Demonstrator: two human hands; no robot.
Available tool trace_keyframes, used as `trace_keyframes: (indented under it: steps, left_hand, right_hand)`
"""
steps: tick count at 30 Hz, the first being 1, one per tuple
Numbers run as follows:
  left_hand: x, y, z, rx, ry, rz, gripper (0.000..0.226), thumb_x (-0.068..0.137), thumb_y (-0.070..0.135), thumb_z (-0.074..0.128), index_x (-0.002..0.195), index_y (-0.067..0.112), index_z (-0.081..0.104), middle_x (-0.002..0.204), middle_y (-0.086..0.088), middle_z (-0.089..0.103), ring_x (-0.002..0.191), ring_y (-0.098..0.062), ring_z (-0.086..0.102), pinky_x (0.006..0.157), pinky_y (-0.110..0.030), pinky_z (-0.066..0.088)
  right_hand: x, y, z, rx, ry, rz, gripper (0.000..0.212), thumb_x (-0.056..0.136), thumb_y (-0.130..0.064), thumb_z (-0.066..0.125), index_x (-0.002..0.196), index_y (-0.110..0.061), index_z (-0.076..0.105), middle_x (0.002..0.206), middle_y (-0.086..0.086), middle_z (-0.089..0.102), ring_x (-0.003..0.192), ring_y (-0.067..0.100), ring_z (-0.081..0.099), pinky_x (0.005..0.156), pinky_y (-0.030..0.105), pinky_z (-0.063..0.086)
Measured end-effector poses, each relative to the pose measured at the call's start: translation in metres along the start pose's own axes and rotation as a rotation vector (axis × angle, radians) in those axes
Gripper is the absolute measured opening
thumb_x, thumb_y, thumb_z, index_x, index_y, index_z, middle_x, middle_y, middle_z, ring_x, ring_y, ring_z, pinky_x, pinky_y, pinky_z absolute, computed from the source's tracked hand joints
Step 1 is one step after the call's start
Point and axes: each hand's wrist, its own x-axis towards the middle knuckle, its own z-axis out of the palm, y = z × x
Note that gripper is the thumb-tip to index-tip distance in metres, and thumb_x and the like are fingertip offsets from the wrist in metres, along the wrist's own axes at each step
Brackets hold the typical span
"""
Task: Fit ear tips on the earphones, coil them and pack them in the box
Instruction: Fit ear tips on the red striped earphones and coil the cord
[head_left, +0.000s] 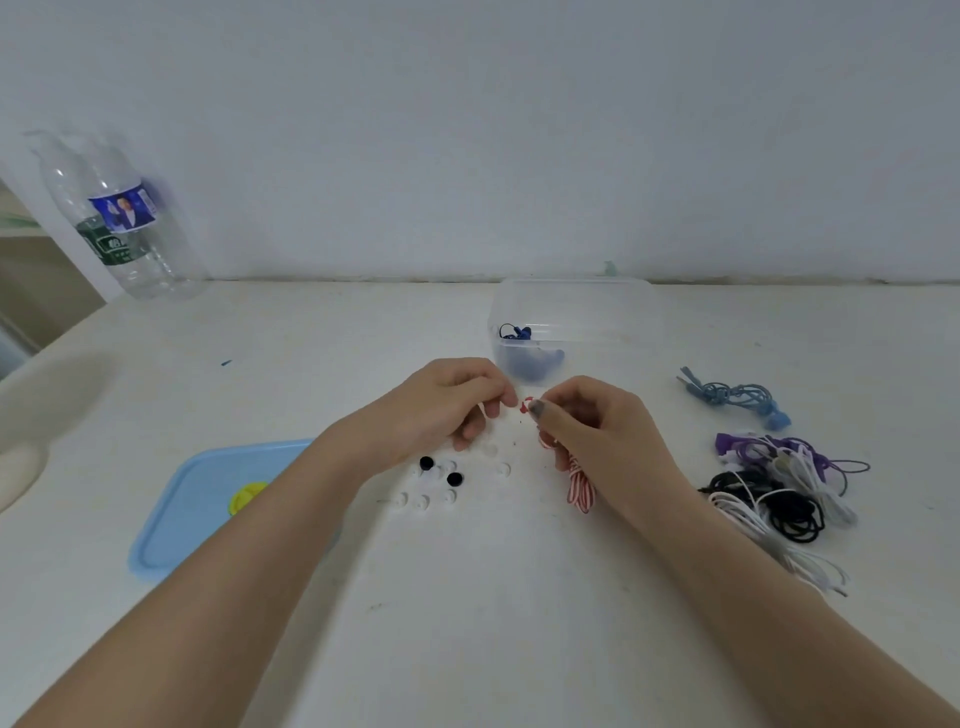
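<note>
Earphones with a red and white striped cord (581, 486) are in the right hand (592, 421), above the middle of the desk (467, 597). The fingers are curled around the cord and pinch the small earbud (528, 405) at its end; most of the cord is hidden under the palm, and only a folded bunch hangs out below. The left hand (457, 402) is just beside it, fingers curled and pinching something small and pale; it looks like an ear tip, but it is too small and blurred to be sure. Under the hands, loose white ear tips (423, 501) and two black ones (454, 478) lie scattered, the white ones hard to see against the white desk. Behind the hands stands a clear plastic box (571, 312) with blue earphones (517, 332) inside. To the right lie a blue-grey coiled cable (737, 395) and a tangled pile of purple, black and white earphones (779, 488). To the left, a blue lid (176, 519) is partly covered by the left forearm, with a yellow object on it that I cannot identify. A plastic bottle (122, 218) stands at the far left corner.
</note>
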Motion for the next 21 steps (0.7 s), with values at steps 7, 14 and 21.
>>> trace_keyframes:
  steps: [7, 14, 21]
  left_hand:
    - [-0.008, -0.003, -0.019, 0.222, 0.145, 0.158, 0.017, 0.08, 0.014, 0.059, 0.083, 0.024, 0.071, 0.073, 0.011, 0.059, 0.061, -0.01, 0.046, 0.06, -0.026, 0.037]
    - [-0.014, -0.01, -0.005, 0.389, -0.066, 0.209, 0.021, 0.075, 0.012, 0.077, 0.084, 0.031, 0.075, 0.081, 0.01, 0.059, 0.067, -0.014, 0.045, 0.062, -0.032, 0.045]
    - [-0.015, -0.02, 0.012, 0.533, -0.088, 0.32, 0.019, 0.077, 0.01, 0.076, 0.083, 0.028, 0.075, 0.086, 0.008, 0.06, 0.086, -0.014, 0.06, 0.072, -0.028, 0.05]
  right_hand:
    - [0.0, 0.006, 0.0, -0.054, 0.063, -0.037, 0.014, 0.092, -0.029, 0.068, 0.08, -0.022, 0.068, 0.067, -0.006, 0.065, 0.048, 0.011, 0.058, 0.053, 0.024, 0.046]
    - [0.001, 0.012, 0.003, -0.026, 0.048, -0.088, 0.013, 0.092, -0.015, 0.065, 0.084, -0.025, 0.07, 0.073, -0.002, 0.07, 0.049, 0.014, 0.057, 0.055, 0.028, 0.048]
    - [0.001, 0.013, 0.004, -0.005, 0.039, -0.095, 0.016, 0.093, -0.011, 0.063, 0.089, -0.023, 0.073, 0.077, -0.003, 0.074, 0.05, 0.013, 0.057, 0.055, 0.025, 0.05]
